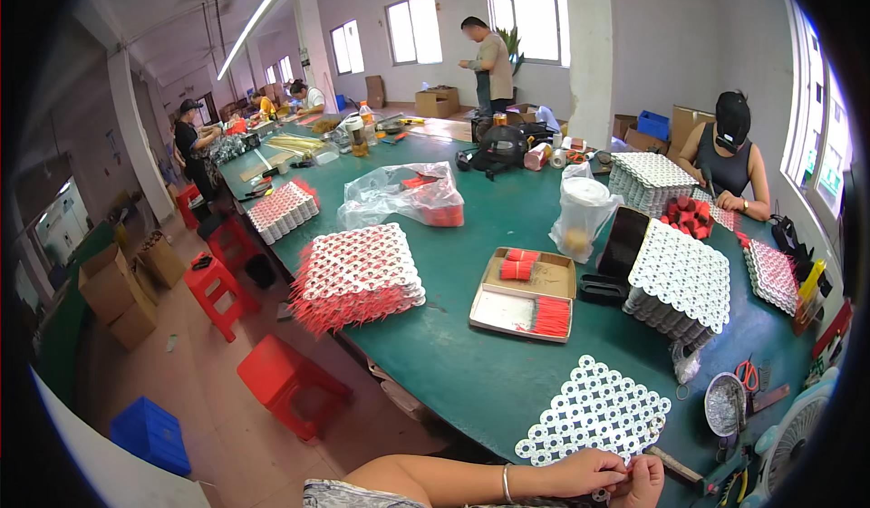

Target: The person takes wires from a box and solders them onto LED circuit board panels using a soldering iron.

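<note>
Near the table's front edge, my left hand and my right hand are close together, fingertips pinched. Whatever is between the fingers is too small to make out. Just beyond them, a sheet of joined white rings lies flat, its near edge by my fingers. A hammer lies right of my right hand, its handle toward my fingers. Farther off, an open cardboard box holds a bundle of red sticks and loose red sticks.
White ring sheets are stacked at right; another stack bristles with red pieces. A metal bowl, red-handled scissors and a fan sit at near right. Red stools stand left of the table. A co-worker sits far right.
</note>
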The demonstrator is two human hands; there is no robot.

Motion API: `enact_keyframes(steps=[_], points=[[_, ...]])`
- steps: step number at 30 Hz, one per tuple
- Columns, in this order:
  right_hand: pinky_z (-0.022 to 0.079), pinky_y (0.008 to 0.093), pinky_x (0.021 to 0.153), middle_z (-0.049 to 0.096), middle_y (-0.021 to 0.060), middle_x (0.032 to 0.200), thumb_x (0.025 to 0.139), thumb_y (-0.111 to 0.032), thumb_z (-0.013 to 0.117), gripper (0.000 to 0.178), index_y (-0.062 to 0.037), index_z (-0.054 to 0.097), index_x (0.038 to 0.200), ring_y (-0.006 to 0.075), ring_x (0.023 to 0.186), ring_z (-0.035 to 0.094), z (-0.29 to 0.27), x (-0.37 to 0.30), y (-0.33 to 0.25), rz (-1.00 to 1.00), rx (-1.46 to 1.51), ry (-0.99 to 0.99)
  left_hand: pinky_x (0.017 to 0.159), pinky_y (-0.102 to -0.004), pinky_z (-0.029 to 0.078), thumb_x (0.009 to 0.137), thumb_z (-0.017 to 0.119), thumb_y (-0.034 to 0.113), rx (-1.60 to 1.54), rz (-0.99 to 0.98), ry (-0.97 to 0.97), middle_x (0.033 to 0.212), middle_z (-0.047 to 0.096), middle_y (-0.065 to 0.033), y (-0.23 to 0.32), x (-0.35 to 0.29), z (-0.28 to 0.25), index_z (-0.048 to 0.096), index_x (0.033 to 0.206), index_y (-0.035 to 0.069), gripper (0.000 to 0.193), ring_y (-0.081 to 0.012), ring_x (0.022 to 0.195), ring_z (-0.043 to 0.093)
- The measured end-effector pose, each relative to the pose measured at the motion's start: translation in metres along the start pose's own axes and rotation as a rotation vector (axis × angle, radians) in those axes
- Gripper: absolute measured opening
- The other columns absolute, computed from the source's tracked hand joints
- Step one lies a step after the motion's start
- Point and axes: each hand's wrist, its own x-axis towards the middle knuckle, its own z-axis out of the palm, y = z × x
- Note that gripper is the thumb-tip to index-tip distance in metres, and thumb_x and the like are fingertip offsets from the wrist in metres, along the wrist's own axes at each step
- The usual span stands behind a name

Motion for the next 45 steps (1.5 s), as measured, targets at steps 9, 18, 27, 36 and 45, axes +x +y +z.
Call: enact_keyframes(steps=[9,18,27,36,45], points=[[0.031,0.0326,0.086,0.042,0.0042,0.125,0.088,-0.025,0.049,0.044,-0.0072,0.040,0.127,0.0165,0.107,0.045,-0.093,-0.040,-0.043,-0.406,-0.299,0.678,0.083,-0.0352,0.043,0.078,0.061,0.016,0.871,0.454,0.267,0.097,0.064,-0.0043,-0.021,-0.032,-0.053,0.064,0.089,0.010,0.013,-0.0240,0.100,0.057],[0.042,0.0331,0.074,0.047,0.0089,0.114,0.084,-0.021,0.056,0.051,-0.0051,0.034,0.127,0.0184,0.091,0.050,-0.108,-0.038,-0.072,-0.075,-0.098,0.622,0.088,-0.0440,0.039,0.074,0.066,0.015,0.961,0.392,0.247,0.100,0.065,-0.0018,-0.018,-0.043,-0.041,0.065,0.085,0.012,0.012,-0.0290,0.104,0.055],[0.043,0.0279,0.049,0.049,0.0049,0.087,0.078,-0.038,0.063,0.058,-0.0069,0.037,0.120,0.0144,0.061,0.050,-0.103,-0.003,-0.093,0.115,-0.452,0.808,0.088,-0.0457,0.039,0.072,0.067,0.013,0.989,0.451,0.245,0.102,0.064,-0.0022,-0.020,-0.043,-0.038,0.065,0.085,0.013,0.013,-0.0300,0.105,0.054],[0.044,0.0288,0.049,0.051,0.0071,0.087,0.075,-0.012,0.059,0.047,-0.0041,0.037,0.117,0.0146,0.056,0.051,-0.107,0.000,-0.081,0.039,-0.410,0.845,0.088,-0.0448,0.038,0.071,0.066,0.010,0.922,0.490,0.175,0.101,0.064,-0.0025,-0.020,-0.038,-0.054,0.064,0.082,0.011,0.011,-0.0290,0.104,0.054],[0.044,0.0229,0.054,0.052,0.0068,0.090,0.077,-0.001,0.052,0.045,-0.0013,0.036,0.119,0.0120,0.059,0.050,-0.109,-0.011,-0.067,-0.397,-0.208,0.811,0.068,-0.0348,0.043,0.065,0.071,0.008,0.923,0.513,0.183,0.074,0.059,-0.0021,0.023,0.028,-0.062,0.064,0.078,0.012,0.015,-0.0233,0.074,0.057]])
